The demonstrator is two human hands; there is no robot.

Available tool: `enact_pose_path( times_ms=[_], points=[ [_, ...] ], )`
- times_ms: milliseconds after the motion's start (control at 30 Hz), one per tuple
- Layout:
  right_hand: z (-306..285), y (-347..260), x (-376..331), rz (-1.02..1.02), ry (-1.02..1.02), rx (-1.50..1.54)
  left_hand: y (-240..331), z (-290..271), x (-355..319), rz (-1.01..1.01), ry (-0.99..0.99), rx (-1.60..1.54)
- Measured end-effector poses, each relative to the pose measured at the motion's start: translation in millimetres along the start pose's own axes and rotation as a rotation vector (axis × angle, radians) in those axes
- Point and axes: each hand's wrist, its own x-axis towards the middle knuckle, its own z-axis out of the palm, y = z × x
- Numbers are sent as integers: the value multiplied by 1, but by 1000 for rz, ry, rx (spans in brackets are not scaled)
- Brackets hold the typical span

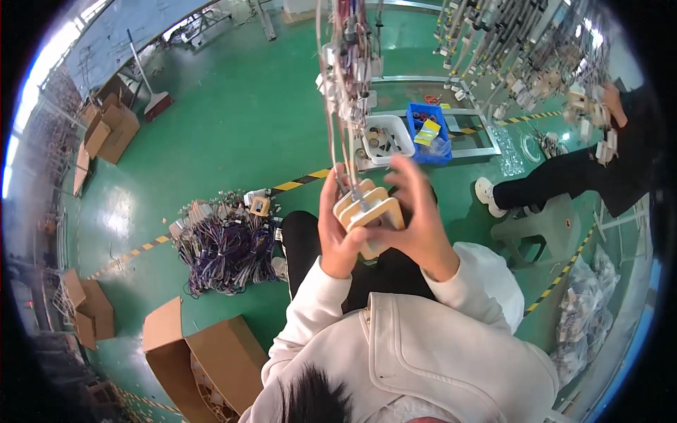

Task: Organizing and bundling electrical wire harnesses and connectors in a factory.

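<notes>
both hands are raised over the person's lap, closed on a small stack of tan rectangular frames [370, 211] with wires running up out of it. the left hand [337, 236] wraps the left side of the stack, its fingers [328, 204] curled tight on the frames; the right hand [416, 218] covers the right side and top, its fingers [402, 176] bent over the upper edge. the frames sit squeezed between the two palms, touching both.

straight up from the fingers hangs a bundle of wire harnesses [349, 63] with white connectors, and more such harnesses [508, 49] hang in rows up and to the right of them. just beyond the fingers, on a low metal-framed stand, sit a white bin [395, 130] and a blue bin [430, 123] side by side, both with small parts in them.

the floor [233, 120] is painted green and glossy, crossed by yellow-and-black striped tape [303, 181]. left of the fingers, on the floor, lies a heap of purple and white wire bundles [226, 247]. below and left of that stand open cardboard boxes [204, 359], with more cardboard [109, 134] far to the upper left, near a broom [151, 95]. to the right of the fingers another person in dark clothes [599, 169] sits on a grey stool [539, 225], and clear bags of parts [585, 303] lie at the lower right.
</notes>
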Motion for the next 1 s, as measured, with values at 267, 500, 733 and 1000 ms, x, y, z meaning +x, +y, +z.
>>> enact_pose_path(
  times_ms=[267, 500, 733, 1000],
  points=[
    [32, 2, -2, 66, -124, 200, 14, -18, 13, -29, -83, 92],
    [23, -7, -4, 103, -269, 231, 53, -10, 23, -196, -155, 297],
    [-36, 23, 36, -14, -359, 399, 69, -3, -1, -149, 103, 122],
    [-2, 175, 183, 161, 74, 709, 77, -9, -13, -57, -82, -106]
  ],
)
